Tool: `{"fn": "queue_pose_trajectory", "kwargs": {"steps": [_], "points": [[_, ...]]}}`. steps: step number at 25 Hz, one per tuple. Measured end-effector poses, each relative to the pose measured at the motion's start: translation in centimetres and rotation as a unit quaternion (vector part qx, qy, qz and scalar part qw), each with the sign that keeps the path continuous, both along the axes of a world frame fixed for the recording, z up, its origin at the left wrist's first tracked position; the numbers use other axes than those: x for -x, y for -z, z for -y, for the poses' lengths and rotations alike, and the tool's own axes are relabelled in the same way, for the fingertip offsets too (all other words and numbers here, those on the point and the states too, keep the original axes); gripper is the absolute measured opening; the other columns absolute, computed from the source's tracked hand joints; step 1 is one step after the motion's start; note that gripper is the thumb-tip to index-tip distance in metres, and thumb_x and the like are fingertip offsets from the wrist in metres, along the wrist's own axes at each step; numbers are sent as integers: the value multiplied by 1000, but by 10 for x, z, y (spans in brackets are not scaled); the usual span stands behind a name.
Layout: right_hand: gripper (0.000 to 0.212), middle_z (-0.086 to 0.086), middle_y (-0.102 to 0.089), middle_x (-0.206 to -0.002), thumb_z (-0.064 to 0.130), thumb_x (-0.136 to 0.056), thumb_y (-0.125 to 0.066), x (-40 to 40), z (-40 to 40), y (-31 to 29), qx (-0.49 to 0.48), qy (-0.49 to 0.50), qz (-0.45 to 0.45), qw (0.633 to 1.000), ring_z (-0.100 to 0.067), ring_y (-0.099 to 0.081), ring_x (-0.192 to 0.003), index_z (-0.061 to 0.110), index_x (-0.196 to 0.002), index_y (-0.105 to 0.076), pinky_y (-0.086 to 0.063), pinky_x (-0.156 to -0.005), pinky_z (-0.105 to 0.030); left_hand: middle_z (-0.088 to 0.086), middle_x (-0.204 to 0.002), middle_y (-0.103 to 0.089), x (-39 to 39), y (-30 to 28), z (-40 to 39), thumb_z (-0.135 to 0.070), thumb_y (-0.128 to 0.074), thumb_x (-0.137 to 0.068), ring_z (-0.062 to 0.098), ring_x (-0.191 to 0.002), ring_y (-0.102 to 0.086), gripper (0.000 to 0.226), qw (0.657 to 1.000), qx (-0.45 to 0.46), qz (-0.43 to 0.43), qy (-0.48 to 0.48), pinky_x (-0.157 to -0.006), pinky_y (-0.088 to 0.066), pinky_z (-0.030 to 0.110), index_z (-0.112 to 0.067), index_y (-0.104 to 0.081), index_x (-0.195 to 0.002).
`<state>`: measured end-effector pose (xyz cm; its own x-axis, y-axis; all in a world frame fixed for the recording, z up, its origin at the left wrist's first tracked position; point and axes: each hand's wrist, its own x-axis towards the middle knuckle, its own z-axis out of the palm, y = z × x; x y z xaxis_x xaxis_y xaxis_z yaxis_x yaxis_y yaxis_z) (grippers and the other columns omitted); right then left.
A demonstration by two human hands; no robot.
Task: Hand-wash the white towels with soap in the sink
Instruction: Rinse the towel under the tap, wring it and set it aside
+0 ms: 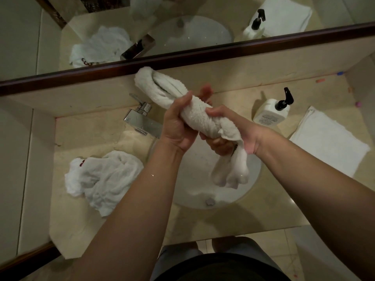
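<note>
A beige stone vanity counter (85, 226) fills the middle of the frame, with a dark-framed mirror (203, 27) running across the top. A round white sink (249, 187) sits in the centre, and a square chrome faucet (142, 122) stands just left of centre above it.

Over the sink, both hands wring a rolled white towel (198, 116). The left hand (178, 126) is clenched around the towel's middle, fingers wrapped over the top. The right hand (229, 126) grips it just below, thumb over the roll. The towel's upper end loops toward the mirror frame, and its lower end hangs down into the basin; it looks wet, though that is hard to confirm in this light.

At the left of the frame a crumpled white cloth (101, 179) lies on the counter beside the sink. At the right, a white pump bottle (269, 110) with a black pump stands near a folded white towel (332, 142) lying flat.
</note>
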<state>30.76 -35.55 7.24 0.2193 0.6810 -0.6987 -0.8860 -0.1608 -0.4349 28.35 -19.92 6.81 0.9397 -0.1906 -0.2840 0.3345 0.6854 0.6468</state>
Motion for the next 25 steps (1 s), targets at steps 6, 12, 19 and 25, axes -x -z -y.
{"fn": "queue_pose_trajectory", "kwargs": {"steps": [6,12,19,25], "points": [[53,14,-70,-74,61,-96,-38,26,-24,1,149,153,321,923,4,-66,-63,23,-118,-68,-47,-57,-10,-1,-63,-63,-5,-2,15,-16,-65,-93,14,-62,-64,14,979,-75,-145,-124,-64,-55,32,-10,-64,-80],[66,-18,-71,-76,54,-100,-40,44,-31,38,261,153,442,845,-25,-67,-72,-2,-84,-71,-50,-70,-37,0,-52,-54,-4,15,27,-10,-67,-84,16,-49,-54,22,935,-143,-278,-170,-57,-49,29,-11,-58,-64],[85,-15,-64,-65,73,-85,-21,49,-38,41,316,93,502,800,-29,-62,-69,1,-70,-63,-45,-67,-43,1,-51,-56,1,26,28,-10,-68,-78,18,-48,-55,21,897,-152,-348,-224,-57,-50,27,-10,-57,-60],[51,2,-57,-67,62,-92,-35,62,-45,32,384,45,516,765,-22,-55,-71,19,-73,-56,-35,-58,-31,4,-59,-56,23,11,21,-26,-67,-85,18,-53,-57,29,909,-48,-356,-209,-59,-51,28,-9,-56,-64]]}}
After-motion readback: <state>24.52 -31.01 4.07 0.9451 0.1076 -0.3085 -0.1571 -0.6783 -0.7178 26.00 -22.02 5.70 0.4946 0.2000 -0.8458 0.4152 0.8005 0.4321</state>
